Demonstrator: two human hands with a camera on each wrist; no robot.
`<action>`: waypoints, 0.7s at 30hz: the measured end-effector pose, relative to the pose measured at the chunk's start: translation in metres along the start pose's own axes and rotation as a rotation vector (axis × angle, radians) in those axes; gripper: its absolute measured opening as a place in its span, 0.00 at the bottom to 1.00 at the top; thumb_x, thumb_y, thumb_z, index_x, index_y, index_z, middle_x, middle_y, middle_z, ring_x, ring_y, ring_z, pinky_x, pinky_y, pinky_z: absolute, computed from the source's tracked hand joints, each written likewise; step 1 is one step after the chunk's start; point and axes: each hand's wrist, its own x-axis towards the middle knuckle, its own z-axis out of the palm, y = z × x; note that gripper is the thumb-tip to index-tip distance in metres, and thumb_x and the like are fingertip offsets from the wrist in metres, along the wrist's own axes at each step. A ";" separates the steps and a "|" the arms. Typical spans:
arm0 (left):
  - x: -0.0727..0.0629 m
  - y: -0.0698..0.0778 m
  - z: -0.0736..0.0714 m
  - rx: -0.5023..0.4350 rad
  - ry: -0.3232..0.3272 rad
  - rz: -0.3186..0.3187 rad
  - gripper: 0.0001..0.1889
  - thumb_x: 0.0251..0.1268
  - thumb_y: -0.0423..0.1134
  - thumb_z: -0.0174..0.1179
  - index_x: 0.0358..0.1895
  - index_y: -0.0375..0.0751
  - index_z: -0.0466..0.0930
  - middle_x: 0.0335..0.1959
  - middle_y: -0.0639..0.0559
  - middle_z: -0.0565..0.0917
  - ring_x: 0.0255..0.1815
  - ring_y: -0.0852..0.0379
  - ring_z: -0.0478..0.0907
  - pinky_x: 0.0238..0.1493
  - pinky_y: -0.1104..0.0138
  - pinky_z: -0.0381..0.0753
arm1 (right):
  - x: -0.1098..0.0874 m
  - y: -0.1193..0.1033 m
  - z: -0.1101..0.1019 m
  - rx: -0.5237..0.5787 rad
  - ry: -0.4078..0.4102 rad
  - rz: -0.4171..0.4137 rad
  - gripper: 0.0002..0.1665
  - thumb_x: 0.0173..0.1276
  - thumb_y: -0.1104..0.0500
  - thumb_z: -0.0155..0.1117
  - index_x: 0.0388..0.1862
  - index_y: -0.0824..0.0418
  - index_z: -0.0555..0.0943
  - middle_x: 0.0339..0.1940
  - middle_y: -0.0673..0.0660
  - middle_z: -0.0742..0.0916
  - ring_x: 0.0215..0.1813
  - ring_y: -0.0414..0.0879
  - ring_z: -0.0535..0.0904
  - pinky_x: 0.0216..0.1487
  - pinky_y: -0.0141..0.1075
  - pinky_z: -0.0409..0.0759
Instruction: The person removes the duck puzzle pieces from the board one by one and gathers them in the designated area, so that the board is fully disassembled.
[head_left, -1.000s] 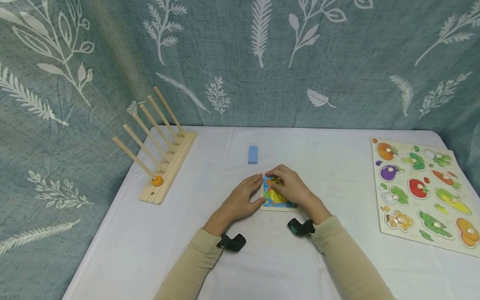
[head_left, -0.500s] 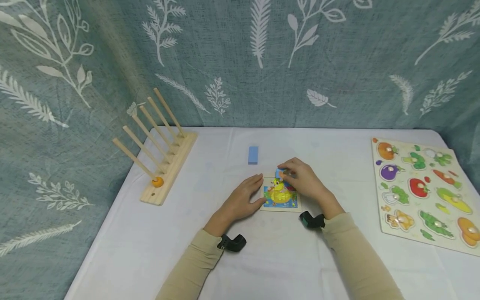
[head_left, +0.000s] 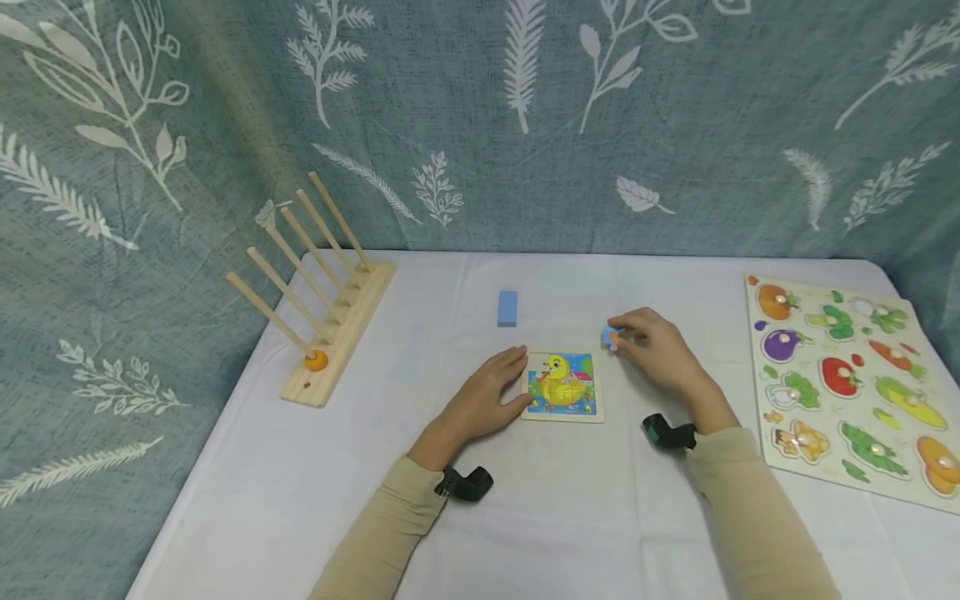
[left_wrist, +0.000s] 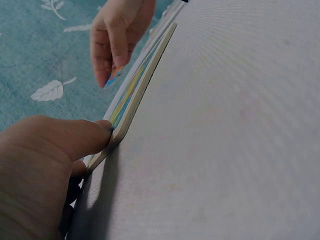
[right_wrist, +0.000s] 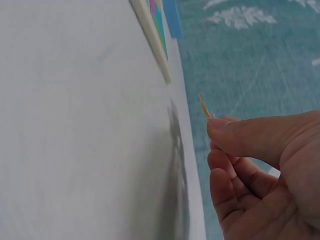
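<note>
Duck puzzle (head_left: 562, 387) mid-worktop (head_left: 423, 321), L hand (head_left: 491, 396) relaxed & touching its 9 o'clock edge, while the pc (head_left: 607, 337) at approx. 1–2 o'clock, pinched by R hand (head_left: 662, 350), might slip & drop b/c it's small, thin & held only at the tips.

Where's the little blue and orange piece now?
In the head view, the piece is pinched in the person's right hand, just off the upper right corner of the duck puzzle.
</note>
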 end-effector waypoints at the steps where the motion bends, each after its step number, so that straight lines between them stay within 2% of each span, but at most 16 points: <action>1: 0.000 0.000 0.000 0.003 -0.001 0.002 0.33 0.64 0.46 0.59 0.67 0.29 0.63 0.71 0.41 0.64 0.73 0.47 0.59 0.74 0.58 0.59 | -0.001 0.003 -0.002 0.002 0.005 0.001 0.21 0.70 0.57 0.59 0.58 0.65 0.77 0.57 0.63 0.77 0.56 0.58 0.75 0.58 0.52 0.76; 12: 0.000 -0.001 0.000 0.001 -0.004 -0.002 0.33 0.65 0.46 0.59 0.67 0.29 0.64 0.71 0.41 0.64 0.73 0.47 0.59 0.74 0.58 0.59 | -0.005 0.020 -0.007 0.003 0.020 0.009 0.20 0.71 0.59 0.58 0.57 0.67 0.77 0.55 0.66 0.78 0.53 0.59 0.76 0.56 0.54 0.76; 21: 0.000 0.001 -0.001 -0.005 0.001 0.001 0.33 0.64 0.45 0.60 0.67 0.29 0.64 0.71 0.42 0.64 0.73 0.47 0.59 0.74 0.58 0.59 | -0.004 0.026 -0.004 -0.013 -0.005 -0.009 0.17 0.68 0.66 0.58 0.55 0.69 0.78 0.52 0.66 0.77 0.52 0.58 0.74 0.54 0.51 0.75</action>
